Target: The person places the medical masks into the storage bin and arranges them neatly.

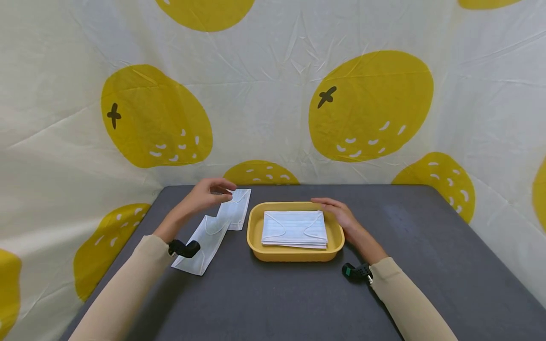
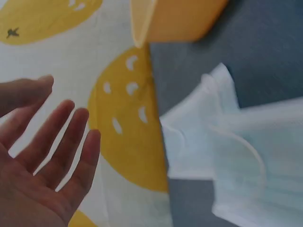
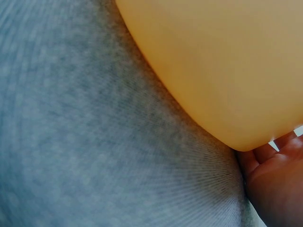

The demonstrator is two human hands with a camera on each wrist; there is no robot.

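My left hand (image 1: pixel 215 189) hovers over the far end of a white face mask (image 1: pixel 236 208) lying left of a yellow tray (image 1: pixel 294 255). In the left wrist view the left hand (image 2: pixel 42 156) is spread with straight fingers and holds nothing. That mask (image 2: pixel 199 137) partly overlaps a second mask (image 2: pixel 265 161), which lies nearer to me (image 1: pixel 202 246). A stack of masks (image 1: pixel 294 228) fills the tray. My right hand (image 1: pixel 339 213) rests along the tray's far right rim. In the right wrist view its palm (image 3: pixel 274 175) lies against the tray's outer wall (image 3: pixel 213 61).
Everything sits on a dark grey table (image 1: pixel 426 246). A white cloth with large yellow fruit prints (image 1: pixel 371 104) hangs behind and around it. The tray's corner (image 2: pixel 180 19) shows at the top of the left wrist view.
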